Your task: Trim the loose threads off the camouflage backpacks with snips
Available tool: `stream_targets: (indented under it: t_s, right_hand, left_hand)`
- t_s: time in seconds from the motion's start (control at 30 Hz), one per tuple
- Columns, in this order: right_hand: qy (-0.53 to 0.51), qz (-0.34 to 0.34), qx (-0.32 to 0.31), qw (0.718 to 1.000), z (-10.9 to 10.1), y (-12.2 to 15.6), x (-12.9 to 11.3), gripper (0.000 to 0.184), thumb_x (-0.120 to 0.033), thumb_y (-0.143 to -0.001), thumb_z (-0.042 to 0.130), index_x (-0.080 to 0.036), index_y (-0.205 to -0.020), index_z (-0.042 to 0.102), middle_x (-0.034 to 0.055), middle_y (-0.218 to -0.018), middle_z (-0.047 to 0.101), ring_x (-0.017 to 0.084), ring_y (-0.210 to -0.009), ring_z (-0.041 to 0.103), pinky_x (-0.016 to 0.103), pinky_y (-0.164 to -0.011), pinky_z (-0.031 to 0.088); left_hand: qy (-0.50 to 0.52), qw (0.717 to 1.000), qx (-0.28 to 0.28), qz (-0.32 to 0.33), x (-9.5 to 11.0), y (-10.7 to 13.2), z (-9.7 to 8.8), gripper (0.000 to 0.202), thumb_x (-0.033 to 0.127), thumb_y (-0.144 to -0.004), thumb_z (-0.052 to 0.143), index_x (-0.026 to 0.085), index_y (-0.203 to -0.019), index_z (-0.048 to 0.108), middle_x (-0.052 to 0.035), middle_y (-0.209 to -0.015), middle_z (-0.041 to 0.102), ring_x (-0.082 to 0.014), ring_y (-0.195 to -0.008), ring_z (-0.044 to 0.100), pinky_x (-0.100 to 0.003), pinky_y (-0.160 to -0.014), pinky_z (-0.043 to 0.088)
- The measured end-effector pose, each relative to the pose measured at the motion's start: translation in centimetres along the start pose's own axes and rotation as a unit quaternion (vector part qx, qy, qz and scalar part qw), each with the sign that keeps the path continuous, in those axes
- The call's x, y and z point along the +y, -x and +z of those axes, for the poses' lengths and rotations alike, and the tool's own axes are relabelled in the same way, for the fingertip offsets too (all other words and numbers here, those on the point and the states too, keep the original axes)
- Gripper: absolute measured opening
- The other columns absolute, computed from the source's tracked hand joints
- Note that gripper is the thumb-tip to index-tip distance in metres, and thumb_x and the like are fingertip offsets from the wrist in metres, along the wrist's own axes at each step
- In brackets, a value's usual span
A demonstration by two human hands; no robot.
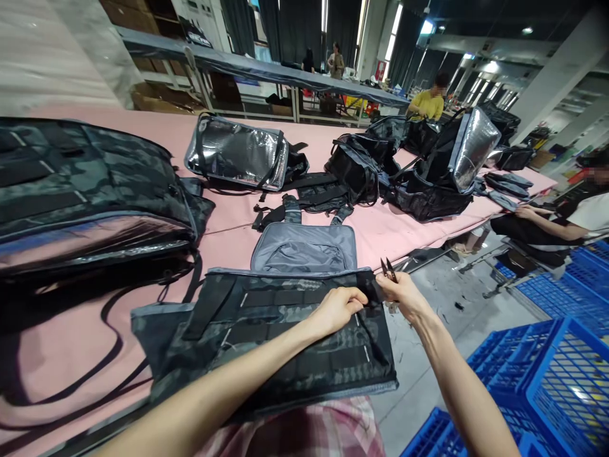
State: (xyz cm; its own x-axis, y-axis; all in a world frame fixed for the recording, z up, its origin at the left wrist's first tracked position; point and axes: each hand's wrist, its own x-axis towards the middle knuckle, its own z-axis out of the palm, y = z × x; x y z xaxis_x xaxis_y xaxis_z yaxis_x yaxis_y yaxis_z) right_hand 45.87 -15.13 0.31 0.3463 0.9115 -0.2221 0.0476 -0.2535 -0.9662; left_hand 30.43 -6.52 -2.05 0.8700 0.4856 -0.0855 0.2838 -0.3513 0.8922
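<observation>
Judge the dark camouflage backpack, spread at the near edge of the pink-covered table, as probably light, soft and floppy, best held by its firmer seam near the upper right corner. Curling the left hand there, cannot tell whether pinching, and gripping thread snips blades-up in the right hand; beyond, to a silver-faced bag, with blue plastic crates lower right.

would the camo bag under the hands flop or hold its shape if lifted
The bag would likely flop somewhat, since its fabric looks slack and creased. The grey panel may fold easily, judging by its wrinkles. Rolling seems unlikely, given the bag's broad, flattish shape.
</observation>
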Motion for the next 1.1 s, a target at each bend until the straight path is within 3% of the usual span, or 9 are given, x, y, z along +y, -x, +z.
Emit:
stream_targets:
  t_s: [0.27, 0.43, 0.57, 0.67, 0.73, 0.83, 0.9, 1.0, 1.1]
  right_hand:
    - [0.164, -0.039, -0.004, 0.986, 0.7, 1.6, 0.6, 0.031, -0.041, -0.069, 0.060, -0.016, -0.058, 0.044, -0.0055, -0.055, 0.035, 0.007, -0.051, 0.030, 0.021, -0.047, 0.022]
    - [0.278, -0.078, 0.056, 0.956, 0.4, 1.4, 2.2, 0.027, -0.043, -0.069, 0.058, -0.016, -0.069, 0.060, 0.0015, -0.064, 0.058, 0.015, -0.061, 0.051, 0.026, -0.058, 0.039]
    - [0.224, -0.092, 0.147, 0.959, -1.5, 1.3, 1.5, 0.040, -0.047, -0.065, 0.064, -0.017, -0.093, 0.064, 0.0073, -0.089, 0.067, 0.022, -0.077, 0.060, 0.032, -0.070, 0.046]
    - [0.199, -0.098, 0.159, 0.962, -1.3, 0.9, 0.2, 0.038, -0.049, -0.067, 0.062, -0.018, -0.088, 0.065, 0.0069, -0.085, 0.068, 0.023, -0.077, 0.062, 0.032, -0.069, 0.048]
    - [0.188, -0.115, 0.108, 0.969, 0.7, 0.3, -0.8, 0.035, -0.047, -0.068, 0.062, -0.018, -0.086, 0.066, 0.0064, -0.084, 0.068, 0.023, -0.078, 0.062, 0.031, -0.070, 0.048]
    - [0.188, -0.161, -0.007, 0.969, 6.4, -0.9, -2.3, 0.026, -0.040, -0.074, 0.059, -0.019, -0.087, 0.065, 0.0055, -0.089, 0.068, 0.021, -0.081, 0.062, 0.030, -0.074, 0.047]
    - [0.210, -0.212, -0.089, 0.950, 11.1, -1.7, -3.1, 0.017, -0.033, -0.079, 0.055, -0.020, -0.086, 0.065, 0.0042, -0.089, 0.068, 0.019, -0.082, 0.062, 0.029, -0.075, 0.046]
    - [0.273, -0.300, -0.159, 0.900, 17.5, -2.4, -3.8, 0.012, -0.026, -0.081, 0.055, -0.021, -0.086, 0.065, 0.0030, -0.084, 0.066, 0.017, -0.078, 0.061, 0.027, -0.071, 0.044]
    - [0.328, -0.345, -0.161, 0.865, 21.0, -2.5, -3.9, 0.014, -0.029, -0.081, 0.058, -0.022, -0.092, 0.063, 0.0020, -0.085, 0.065, 0.017, -0.078, 0.060, 0.026, -0.067, 0.042]
  left_hand:
    - [0.066, 0.997, 0.027, -0.018, -0.2, -0.6, 0.3, 0.006, 0.011, -0.071, 0.049, 0.015, -0.072, 0.054, 0.0051, -0.057, 0.054, -0.0099, -0.057, 0.049, -0.020, -0.055, 0.033]
    - [0.050, 0.998, 0.028, -0.033, 0.4, 0.3, 0.0, 0.018, 0.011, -0.073, 0.051, 0.016, -0.089, 0.057, -0.0008, -0.078, 0.065, -0.0130, -0.072, 0.059, -0.023, -0.067, 0.043]
    - [-0.097, 0.992, 0.061, 0.059, 0.6, 4.4, -4.8, 0.026, 0.014, -0.075, 0.056, 0.020, -0.100, 0.058, -0.0049, -0.106, 0.062, -0.0193, -0.102, 0.052, -0.033, -0.091, 0.038]
    - [-0.222, 0.954, 0.202, 0.025, -1.0, 9.4, -9.8, 0.024, 0.017, -0.077, 0.055, 0.020, -0.100, 0.059, -0.0066, -0.111, 0.059, -0.0230, -0.108, 0.047, -0.040, -0.097, 0.033]
    - [-0.247, 0.925, 0.285, -0.050, -2.8, 12.6, -12.6, 0.035, 0.019, -0.073, 0.058, 0.018, -0.108, 0.055, -0.0100, -0.118, 0.054, -0.0264, -0.112, 0.043, -0.043, -0.098, 0.031]
    - [-0.159, 0.956, 0.228, -0.097, -5.3, 15.8, -14.9, 0.050, 0.020, -0.066, 0.061, 0.018, -0.115, 0.050, -0.0091, -0.120, 0.050, -0.0220, -0.099, 0.049, -0.036, -0.088, 0.040]
    - [-0.091, 0.971, 0.190, -0.112, -6.1, 16.9, -15.3, 0.048, 0.020, -0.066, 0.057, 0.017, -0.113, 0.050, -0.0057, -0.108, 0.054, -0.0165, -0.084, 0.051, -0.029, -0.078, 0.042]
    - [-0.040, 0.967, 0.216, -0.129, -6.6, 17.3, -15.0, 0.032, 0.022, -0.068, 0.053, 0.015, -0.099, 0.055, -0.0004, -0.082, 0.054, -0.0132, -0.071, 0.046, -0.025, -0.067, 0.038]
    - [0.027, 0.963, 0.238, -0.120, -7.0, 17.1, -14.6, 0.022, 0.024, -0.067, 0.053, 0.014, -0.086, 0.056, 0.0013, -0.073, 0.051, -0.0123, -0.067, 0.044, -0.024, -0.064, 0.035]
